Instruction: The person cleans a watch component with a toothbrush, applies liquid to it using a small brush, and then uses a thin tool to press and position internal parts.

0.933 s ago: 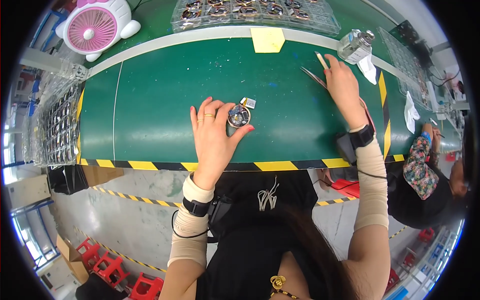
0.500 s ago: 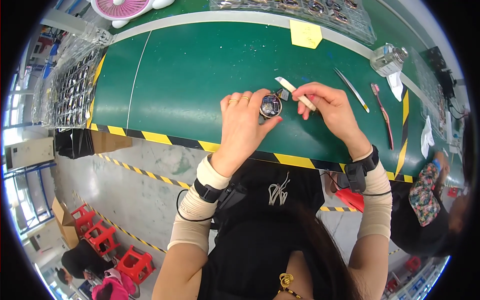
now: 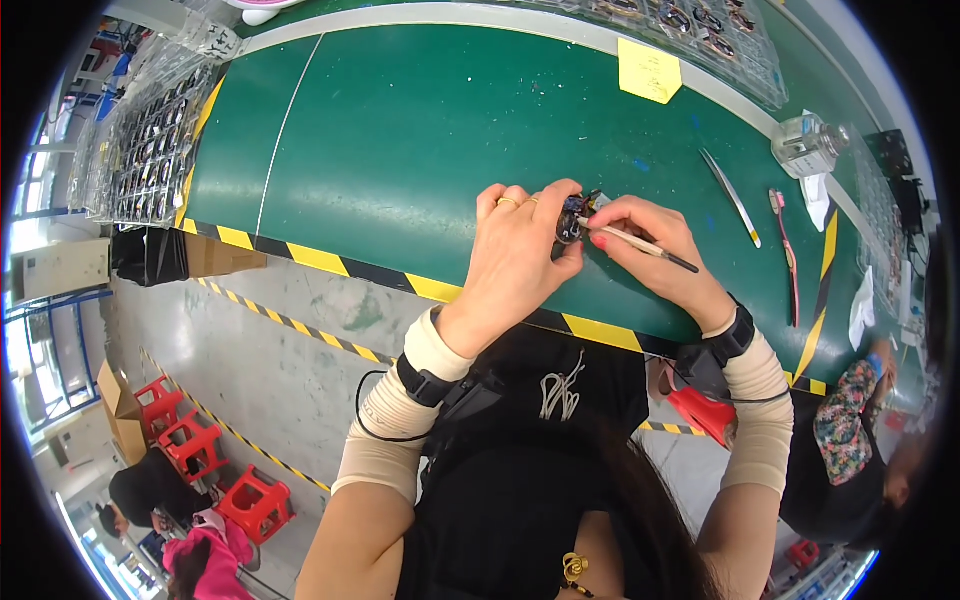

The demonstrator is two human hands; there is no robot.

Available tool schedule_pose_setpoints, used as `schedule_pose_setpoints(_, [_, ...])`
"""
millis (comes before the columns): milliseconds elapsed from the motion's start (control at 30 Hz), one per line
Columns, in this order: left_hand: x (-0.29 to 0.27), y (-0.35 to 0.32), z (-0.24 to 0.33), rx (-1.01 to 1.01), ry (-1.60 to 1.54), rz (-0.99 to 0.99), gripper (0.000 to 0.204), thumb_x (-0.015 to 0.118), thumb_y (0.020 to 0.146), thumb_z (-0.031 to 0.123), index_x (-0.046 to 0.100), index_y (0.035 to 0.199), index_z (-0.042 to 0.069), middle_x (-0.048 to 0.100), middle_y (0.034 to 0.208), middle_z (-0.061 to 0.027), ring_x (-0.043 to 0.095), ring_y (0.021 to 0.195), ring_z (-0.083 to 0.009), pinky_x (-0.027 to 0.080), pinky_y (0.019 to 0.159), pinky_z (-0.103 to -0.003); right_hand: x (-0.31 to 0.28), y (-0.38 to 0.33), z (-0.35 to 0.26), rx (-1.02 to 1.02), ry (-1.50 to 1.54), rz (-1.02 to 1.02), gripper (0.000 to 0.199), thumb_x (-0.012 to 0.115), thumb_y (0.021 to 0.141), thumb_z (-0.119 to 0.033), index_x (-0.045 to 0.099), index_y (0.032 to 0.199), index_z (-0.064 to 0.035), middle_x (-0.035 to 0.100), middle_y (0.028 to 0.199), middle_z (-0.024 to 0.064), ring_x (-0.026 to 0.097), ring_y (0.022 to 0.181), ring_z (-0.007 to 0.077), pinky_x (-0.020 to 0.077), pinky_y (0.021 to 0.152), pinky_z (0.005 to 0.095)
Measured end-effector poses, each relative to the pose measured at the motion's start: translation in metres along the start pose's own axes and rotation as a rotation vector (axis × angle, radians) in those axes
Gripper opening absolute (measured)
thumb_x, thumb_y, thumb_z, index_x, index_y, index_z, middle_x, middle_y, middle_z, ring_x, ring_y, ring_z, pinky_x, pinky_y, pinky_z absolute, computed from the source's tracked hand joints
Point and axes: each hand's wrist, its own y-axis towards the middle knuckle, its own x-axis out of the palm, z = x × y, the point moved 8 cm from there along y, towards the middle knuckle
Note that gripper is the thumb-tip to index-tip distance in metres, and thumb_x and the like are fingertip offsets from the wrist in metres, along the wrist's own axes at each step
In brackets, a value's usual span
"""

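My left hand (image 3: 515,245) holds a small round electronic module (image 3: 570,228), dark with a ring-like rim, between thumb and fingers just above the green bench. My right hand (image 3: 660,245) is closed round a slim pale stick-like tool (image 3: 640,243) with a dark rear end. The tool's front end meets the module, or comes very close to it; fingers partly hide the spot. A small pale piece (image 3: 598,200) shows at the module's far edge, and I cannot tell whether it is attached.
Tweezers (image 3: 733,200) and a pink toothbrush (image 3: 786,255) lie to the right, near a glass bottle (image 3: 808,147) and white tissue (image 3: 816,200). A yellow note (image 3: 648,70) is at the back. Clear trays of parts (image 3: 150,150) stand left. A co-worker's patterned sleeve (image 3: 845,425) is at far right.
My right hand has brought the tool down to the module and turned it, so its rear end points right. My left hand has shifted right and tilted the module. The view has shifted slightly.
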Motion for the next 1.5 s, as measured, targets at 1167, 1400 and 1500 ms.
schedule_pose_setpoints(1167, [0.003,0.001,-0.001,0.004,0.012,-0.012,0.050,0.072,0.069,0.007,0.058,0.117,0.007,0.061,0.074,-0.0033,0.054,0.074,-0.0227,0.039,0.088,-0.038,0.000,0.000,-0.003,-0.163,-0.073,0.048,0.017,0.067,0.079,0.005,0.060,0.093,-0.0031,0.064,0.089,0.0093,0.063,0.074,0.0247,0.0501,0.065,0.0315])
schedule_pose_setpoints(1400, [0.005,0.002,-0.002,0.009,0.012,0.006,0.053,0.073,0.068,0.007,0.058,0.119,0.009,0.057,0.071,-0.0026,0.053,0.072,-0.0218,0.039,0.089,-0.038,0.003,0.001,-0.012,-0.263,-0.091,-0.003,0.019,0.067,0.079,0.006,0.060,0.093,-0.0034,0.064,0.089,0.0092,0.063,0.074,0.0251,0.0491,0.063,0.0320])
schedule_pose_setpoints(1500, [0.004,0.002,-0.002,-0.003,-0.002,0.001,0.055,0.074,0.067,0.006,0.059,0.120,0.012,0.049,0.065,-0.0008,0.050,0.068,-0.0195,0.039,0.089,-0.036,0.003,0.001,-0.010,-0.254,-0.108,-0.001,0.019,0.067,0.079,0.006,0.060,0.093,-0.0035,0.063,0.090,0.0092,0.063,0.075,0.0244,0.0491,0.064,0.0316])
